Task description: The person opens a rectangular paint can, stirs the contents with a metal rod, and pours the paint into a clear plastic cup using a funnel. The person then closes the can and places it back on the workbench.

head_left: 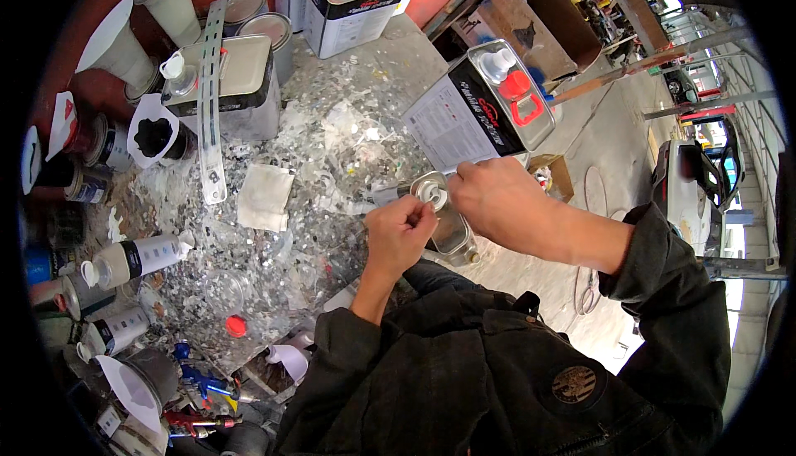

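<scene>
At the table's right edge stands a small metal container with a round white ring-shaped cap [432, 192]. My left hand [400, 234] is closed, its fingertips pinched together right at the near side of this cap. My right hand [507, 206] is also closed, with thumb and forefinger pressed together just right of the cap. Whatever lies in either pinch is too small or hidden to make out. Below the cap, between my wrists, a rectangular metal tin [451, 230] shows partly. Beyond my right hand is a large tin [477, 108] with a white cap and red handle.
A paint-spattered table [332, 157] carries a folded white cloth [265, 196], a perforated metal strip [212, 108], a white-capped tin [232, 83] and a red cap [236, 326]. Another tin [352, 8] stands at the back. Spray guns [203, 381] and a bottle [137, 259] are left.
</scene>
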Action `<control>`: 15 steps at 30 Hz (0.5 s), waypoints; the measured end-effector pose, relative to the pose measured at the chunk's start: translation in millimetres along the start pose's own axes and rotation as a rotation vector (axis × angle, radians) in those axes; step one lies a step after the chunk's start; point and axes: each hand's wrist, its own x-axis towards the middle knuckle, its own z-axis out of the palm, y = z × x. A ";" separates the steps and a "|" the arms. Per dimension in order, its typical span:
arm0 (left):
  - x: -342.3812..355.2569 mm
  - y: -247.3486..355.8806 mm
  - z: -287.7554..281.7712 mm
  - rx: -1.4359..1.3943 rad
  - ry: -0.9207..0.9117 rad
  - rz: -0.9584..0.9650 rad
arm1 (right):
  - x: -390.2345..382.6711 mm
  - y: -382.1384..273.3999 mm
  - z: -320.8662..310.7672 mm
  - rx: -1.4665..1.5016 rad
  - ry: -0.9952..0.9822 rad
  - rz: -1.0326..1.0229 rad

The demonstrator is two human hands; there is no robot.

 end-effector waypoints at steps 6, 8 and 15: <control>0.9 -4.0 -1.0 -0.010 -0.011 0.039 | -1.4 -4.9 3.7 -0.068 0.005 -0.015; 0.8 -5.6 -0.5 -0.028 -0.009 0.044 | -1.8 -8.0 2.0 -0.099 -0.014 -0.024; 1.6 -9.1 0.3 -0.082 0.018 0.082 | 1.0 -12.5 0.6 -0.174 -0.005 -0.014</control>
